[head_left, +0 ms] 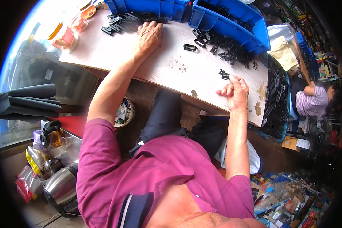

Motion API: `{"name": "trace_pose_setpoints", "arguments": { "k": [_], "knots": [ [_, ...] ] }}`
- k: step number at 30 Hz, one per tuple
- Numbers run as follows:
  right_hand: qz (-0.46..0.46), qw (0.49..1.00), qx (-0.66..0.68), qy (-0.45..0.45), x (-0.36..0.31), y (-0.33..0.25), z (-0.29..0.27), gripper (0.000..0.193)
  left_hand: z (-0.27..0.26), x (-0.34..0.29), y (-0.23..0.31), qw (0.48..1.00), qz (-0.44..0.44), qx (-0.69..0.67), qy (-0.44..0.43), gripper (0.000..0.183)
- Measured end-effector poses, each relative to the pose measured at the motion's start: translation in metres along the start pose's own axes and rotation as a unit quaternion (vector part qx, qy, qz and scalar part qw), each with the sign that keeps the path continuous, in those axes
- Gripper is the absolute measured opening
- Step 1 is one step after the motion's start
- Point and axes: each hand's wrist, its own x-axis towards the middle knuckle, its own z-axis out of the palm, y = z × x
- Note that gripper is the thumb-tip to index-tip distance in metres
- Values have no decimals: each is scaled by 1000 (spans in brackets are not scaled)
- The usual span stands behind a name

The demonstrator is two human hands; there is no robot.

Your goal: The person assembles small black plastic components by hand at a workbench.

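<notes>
Left grip [150,36] curled over desk [201,72] | black parts [128,17] at its 10 o'clock | right grip [236,93] curled | black clip [224,74] at its 11 o'clock | cannot tell whether either pinches

Your pale, patchily worn tabletop [171,79]: two blue plastic bins [231,32], loose black clip-like pieces [231,51], orange-lidded jars [62,38].

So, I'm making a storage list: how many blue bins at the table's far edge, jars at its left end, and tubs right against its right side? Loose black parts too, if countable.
Blue bins: 2
Jars: 3
Blue-rimmed tub: 1
Total: 6
Black parts: too heaped to count
</notes>
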Motion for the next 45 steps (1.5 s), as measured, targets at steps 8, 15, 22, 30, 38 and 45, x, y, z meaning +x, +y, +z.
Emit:
{"name": "trace_pose_setpoints", "arguments": {
  "k": [8,15,22,30,38,45],
  "knots": [
    [4,1000,-10,7,1,0,2,11,-13,15,2,991,-57,-80,91,38],
    [10,1000,-10,12,0,1,-1,10,-7,24,14,992,-86,-63,-61,39],
    [19,1000,-4,13,2,-1,0,10,-25,-13,28,997,-25,-69,-25,27],
    [8,999,12,39,1,-1,2,13,-33,-42,25,996,-67,-51,10,27],
    [13,999,42,0,-7,-7,26,20,-52,-81,108,706,-184,-684,-17,21],
    [17,998,63,-2,-14,-10,50,16,-77,-95,170,622,-225,-735,-149,27]
  ]
}}
